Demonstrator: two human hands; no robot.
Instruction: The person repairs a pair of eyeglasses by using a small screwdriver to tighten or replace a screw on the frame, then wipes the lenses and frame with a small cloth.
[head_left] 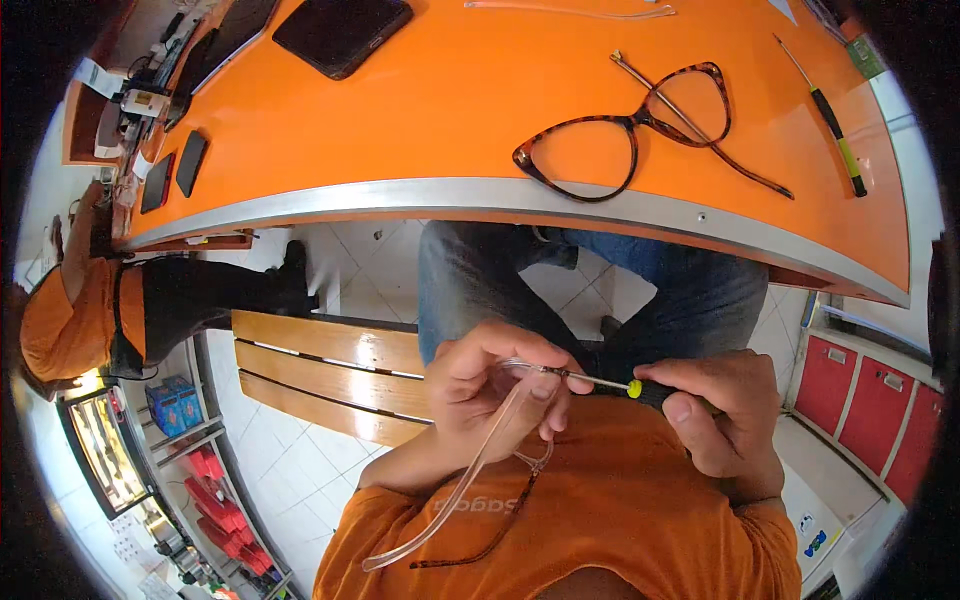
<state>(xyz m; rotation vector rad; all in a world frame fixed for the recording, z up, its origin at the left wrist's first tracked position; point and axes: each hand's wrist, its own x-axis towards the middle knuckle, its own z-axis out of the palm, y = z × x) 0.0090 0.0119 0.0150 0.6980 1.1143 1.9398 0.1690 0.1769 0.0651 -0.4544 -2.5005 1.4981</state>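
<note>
Clear frame (pixel 470 470): transparent plastic spectacles, held in front of the chest, below the table (pixel 420 195) edge. Thin and glossy, with one long clear temple hanging down and a second, dark speckled temple beside it. Likely very light, slightly springy, slippery and easy to crack at the hinge; best pinched close to the hinge, not by the lens rims.

Left hand (pixel 490 385): fingers curled, pinching the clear frame near its hinge.

Right hand (pixel 725 410): closed round the dark handle of a screwdriver (pixel 610 382), thumb on top. Slim metal shaft, yellow collar, tip meeting the clear frame at the left fingertips.

On the table, a curved orange top, smooth, with a metal rim:
- Tortoiseshell glasses (pixel 620 140), cat-eye shape, temples open, near the rim.
- Second screwdriver (pixel 835 130), black and yellow, right of the tortoiseshell glasses.
- Loose clear temple (pixel 570 10) at the far edge.
- Dark phone (pixel 342 32) at far left.

Below the table: slatted wooden bench (pixel 330 375) over white floor tiles.
</note>
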